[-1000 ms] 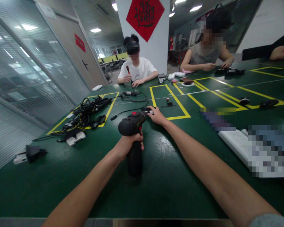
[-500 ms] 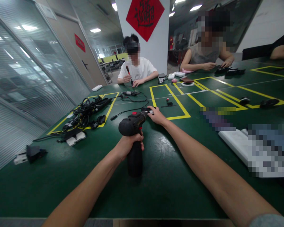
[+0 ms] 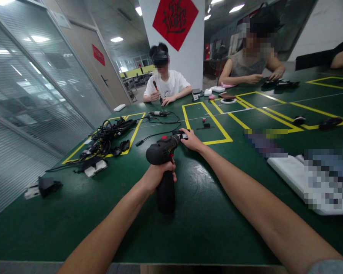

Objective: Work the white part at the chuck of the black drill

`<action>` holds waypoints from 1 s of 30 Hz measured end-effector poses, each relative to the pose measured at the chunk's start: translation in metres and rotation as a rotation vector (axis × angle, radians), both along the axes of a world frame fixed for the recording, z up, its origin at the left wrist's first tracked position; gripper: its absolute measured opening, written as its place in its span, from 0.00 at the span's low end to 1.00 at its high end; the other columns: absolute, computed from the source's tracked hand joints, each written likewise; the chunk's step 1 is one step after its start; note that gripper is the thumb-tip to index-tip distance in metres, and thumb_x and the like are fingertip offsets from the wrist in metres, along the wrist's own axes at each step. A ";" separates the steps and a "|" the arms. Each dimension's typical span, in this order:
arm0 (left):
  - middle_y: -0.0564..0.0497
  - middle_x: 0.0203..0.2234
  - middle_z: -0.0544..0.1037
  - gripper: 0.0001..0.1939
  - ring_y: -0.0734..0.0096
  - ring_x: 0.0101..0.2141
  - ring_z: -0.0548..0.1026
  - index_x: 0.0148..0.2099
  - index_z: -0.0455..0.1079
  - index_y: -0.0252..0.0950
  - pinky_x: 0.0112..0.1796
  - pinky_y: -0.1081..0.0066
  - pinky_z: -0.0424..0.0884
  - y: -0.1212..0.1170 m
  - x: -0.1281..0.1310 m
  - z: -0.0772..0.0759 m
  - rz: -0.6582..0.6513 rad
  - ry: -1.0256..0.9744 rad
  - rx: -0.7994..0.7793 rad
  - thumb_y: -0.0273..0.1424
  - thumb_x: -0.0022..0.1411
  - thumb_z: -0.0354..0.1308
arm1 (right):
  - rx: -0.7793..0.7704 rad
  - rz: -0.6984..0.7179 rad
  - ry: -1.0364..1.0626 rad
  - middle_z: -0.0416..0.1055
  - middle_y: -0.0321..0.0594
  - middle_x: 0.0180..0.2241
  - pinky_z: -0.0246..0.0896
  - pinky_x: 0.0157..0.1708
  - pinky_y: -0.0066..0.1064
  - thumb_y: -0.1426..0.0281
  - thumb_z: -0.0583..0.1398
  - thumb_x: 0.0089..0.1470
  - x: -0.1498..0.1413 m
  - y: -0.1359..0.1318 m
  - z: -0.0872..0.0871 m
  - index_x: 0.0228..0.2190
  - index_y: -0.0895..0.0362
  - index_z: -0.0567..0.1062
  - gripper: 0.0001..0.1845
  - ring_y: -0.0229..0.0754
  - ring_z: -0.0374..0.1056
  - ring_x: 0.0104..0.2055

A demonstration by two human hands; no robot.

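My left hand [image 3: 163, 173] wraps round the grip of a black cordless drill [image 3: 165, 196], a finger close to its red trigger. The drill stands upright on the green table, its chuck facing away from me. At the chuck end, my right hand [image 3: 192, 140] has its fingers closed on a small black and light-coloured part [image 3: 183, 134]. Most of that part is hidden by the drill and my fingers, so I cannot tell its kind. Whether the drill's tip touches it does not show.
Tangled black cables [image 3: 108, 133] lie at the left, with a black and white adapter [image 3: 95, 166] nearer me. A white device [image 3: 286, 179], partly blurred out, sits at the right. Yellow tape [image 3: 217, 142] marks the table [image 3: 205, 236]. Across it, one person [image 3: 167, 83] holds a screwdriver; another [image 3: 253, 68] handles black items.
The whole view has shifted slightly, so things appear a little further right. Both hands keep their hold, with the drill and the small part in nearly the same place.
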State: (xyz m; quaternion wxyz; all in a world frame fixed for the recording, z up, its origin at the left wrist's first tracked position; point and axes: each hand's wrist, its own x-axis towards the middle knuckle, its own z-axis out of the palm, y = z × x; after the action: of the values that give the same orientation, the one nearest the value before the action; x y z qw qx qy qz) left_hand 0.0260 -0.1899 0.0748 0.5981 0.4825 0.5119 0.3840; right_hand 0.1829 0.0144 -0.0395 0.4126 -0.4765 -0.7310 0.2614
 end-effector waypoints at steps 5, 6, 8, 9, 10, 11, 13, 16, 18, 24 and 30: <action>0.54 0.17 0.70 0.08 0.72 0.18 0.71 0.32 0.65 0.34 0.24 0.74 0.65 -0.001 0.000 0.001 -0.008 0.005 -0.002 0.29 0.46 0.59 | -0.015 0.005 0.003 0.57 0.44 0.49 0.58 0.59 0.41 0.73 0.58 0.51 0.001 0.001 0.000 0.58 0.51 0.66 0.32 0.46 0.67 0.49; 0.54 0.17 0.70 0.08 0.72 0.18 0.71 0.32 0.65 0.34 0.24 0.74 0.65 -0.001 0.000 0.001 -0.008 0.006 -0.002 0.29 0.47 0.58 | -0.017 0.007 0.004 0.57 0.45 0.49 0.58 0.59 0.41 0.73 0.58 0.50 0.001 0.001 0.000 0.58 0.51 0.66 0.32 0.46 0.67 0.49; 0.54 0.16 0.70 0.09 0.72 0.18 0.71 0.32 0.64 0.34 0.24 0.74 0.65 -0.001 0.000 0.001 -0.005 0.005 -0.001 0.29 0.47 0.58 | -0.019 0.008 0.005 0.57 0.45 0.50 0.58 0.59 0.41 0.74 0.58 0.50 0.001 0.001 0.000 0.58 0.51 0.66 0.33 0.46 0.67 0.49; 0.54 0.16 0.70 0.09 0.72 0.18 0.71 0.32 0.64 0.34 0.24 0.74 0.65 -0.001 0.000 0.001 -0.004 0.007 0.000 0.29 0.47 0.58 | -0.020 0.009 0.006 0.57 0.44 0.49 0.58 0.59 0.42 0.74 0.58 0.50 0.001 0.001 0.000 0.58 0.50 0.66 0.33 0.46 0.67 0.49; 0.54 0.17 0.70 0.09 0.72 0.19 0.71 0.32 0.64 0.34 0.24 0.74 0.65 -0.001 0.000 0.001 -0.004 0.009 0.001 0.29 0.47 0.58 | -0.021 0.009 0.006 0.57 0.44 0.49 0.58 0.59 0.42 0.73 0.58 0.49 0.001 0.001 0.000 0.58 0.50 0.66 0.33 0.47 0.67 0.50; 0.53 0.17 0.70 0.09 0.72 0.19 0.71 0.32 0.64 0.34 0.25 0.74 0.65 -0.001 0.000 0.000 -0.004 0.011 0.000 0.29 0.47 0.58 | -0.022 0.008 0.006 0.57 0.44 0.49 0.58 0.59 0.42 0.73 0.58 0.49 0.001 0.001 0.000 0.58 0.50 0.66 0.33 0.47 0.66 0.50; 0.53 0.16 0.71 0.08 0.72 0.19 0.71 0.32 0.65 0.34 0.24 0.74 0.65 -0.001 0.000 0.000 -0.005 0.016 -0.001 0.29 0.47 0.58 | -0.025 0.006 0.005 0.57 0.45 0.50 0.57 0.59 0.42 0.73 0.58 0.50 0.001 0.001 0.000 0.58 0.50 0.66 0.33 0.48 0.66 0.51; 0.53 0.16 0.71 0.09 0.72 0.18 0.71 0.33 0.65 0.34 0.24 0.74 0.65 -0.001 0.000 0.000 -0.004 0.018 -0.007 0.29 0.47 0.58 | -0.030 0.004 0.003 0.56 0.45 0.50 0.57 0.60 0.42 0.73 0.58 0.50 0.001 0.001 0.000 0.58 0.50 0.66 0.33 0.48 0.65 0.52; 0.53 0.16 0.71 0.09 0.72 0.19 0.71 0.33 0.65 0.34 0.24 0.74 0.65 0.000 0.000 0.000 -0.003 0.017 -0.009 0.29 0.47 0.58 | -0.030 0.004 0.000 0.56 0.45 0.50 0.57 0.60 0.43 0.73 0.58 0.50 0.001 0.001 0.001 0.58 0.50 0.66 0.33 0.48 0.65 0.52; 0.54 0.16 0.71 0.10 0.73 0.18 0.71 0.34 0.65 0.34 0.24 0.74 0.65 0.001 0.000 -0.001 -0.006 0.016 0.005 0.29 0.47 0.58 | -0.004 0.032 -0.025 0.56 0.46 0.51 0.56 0.60 0.41 0.80 0.58 0.43 0.002 -0.003 0.003 0.59 0.53 0.64 0.40 0.48 0.65 0.53; 0.54 0.18 0.71 0.09 0.73 0.18 0.71 0.33 0.65 0.34 0.24 0.75 0.65 -0.001 0.001 0.001 0.005 0.027 0.022 0.29 0.46 0.58 | -0.011 0.035 -0.037 0.55 0.47 0.52 0.57 0.60 0.41 0.83 0.58 0.40 0.003 -0.005 0.004 0.60 0.54 0.63 0.43 0.49 0.65 0.53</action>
State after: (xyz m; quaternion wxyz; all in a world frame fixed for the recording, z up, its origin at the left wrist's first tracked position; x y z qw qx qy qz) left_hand 0.0274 -0.1908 0.0757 0.5849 0.4930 0.5166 0.3846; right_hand 0.1860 0.0096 -0.0353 0.3919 -0.4707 -0.7452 0.2637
